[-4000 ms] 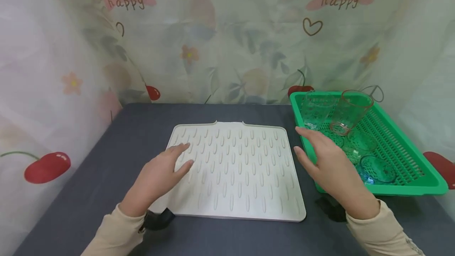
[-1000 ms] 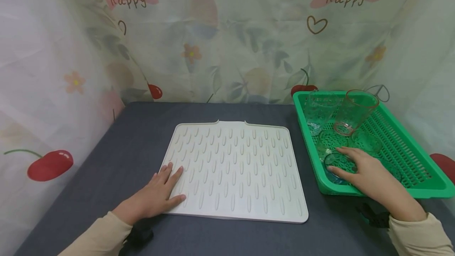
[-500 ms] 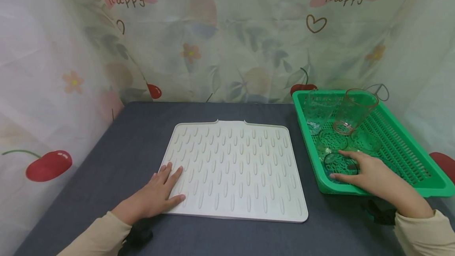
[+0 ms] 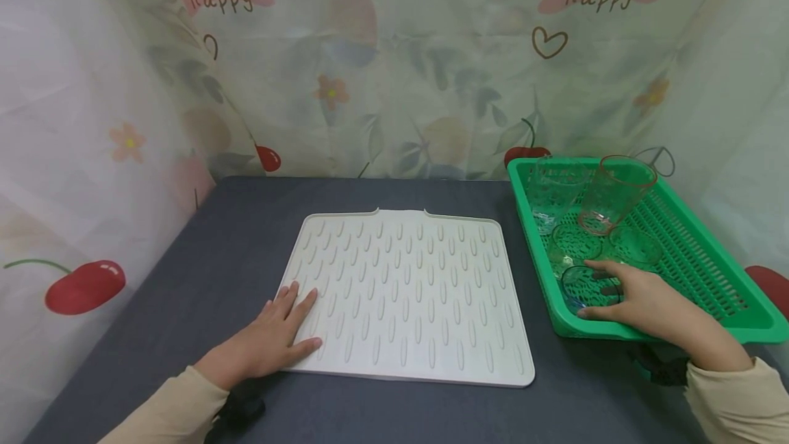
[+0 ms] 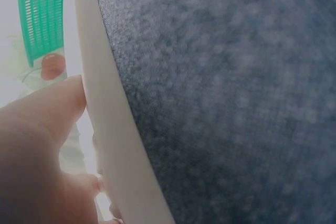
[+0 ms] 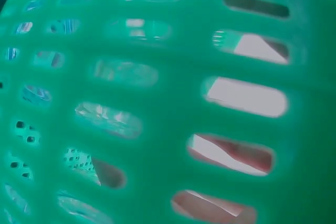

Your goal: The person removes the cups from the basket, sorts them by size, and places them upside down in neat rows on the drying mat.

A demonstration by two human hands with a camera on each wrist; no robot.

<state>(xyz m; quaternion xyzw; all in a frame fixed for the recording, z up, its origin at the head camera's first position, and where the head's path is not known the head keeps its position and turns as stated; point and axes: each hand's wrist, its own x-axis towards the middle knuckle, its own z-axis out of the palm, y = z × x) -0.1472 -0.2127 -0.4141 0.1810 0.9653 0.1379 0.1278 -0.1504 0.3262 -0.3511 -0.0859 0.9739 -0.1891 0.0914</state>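
Note:
In the head view, my left hand (image 4: 261, 344) lies with straight, spread fingers on the near-left corner of a white ridged draining board (image 4: 413, 293). The left wrist view has my thumb (image 5: 55, 103) right at the board's pale edge (image 5: 113, 108). My right hand (image 4: 653, 307) reaches into a green plastic basket (image 4: 539, 279), thumb and fingers curled round a bluish drinking glass (image 4: 578, 285). Some fingertips show through its wall. Through the basket's slots, the right wrist view gives only blurred slices of glass and hand.
A clear tall glass (image 4: 548, 197) and a red-rimmed tall glass (image 4: 616, 194) lean at the basket's back. Two low clear glasses stand before them. Dark cloth covers the table (image 4: 246, 245); a printed curtain (image 4: 394, 67) hangs behind.
Over four seconds, my right hand went from the basket's left edge in to the bluish glass, and my left came down onto the board. Lately my right thumb shifted slightly nearer me.

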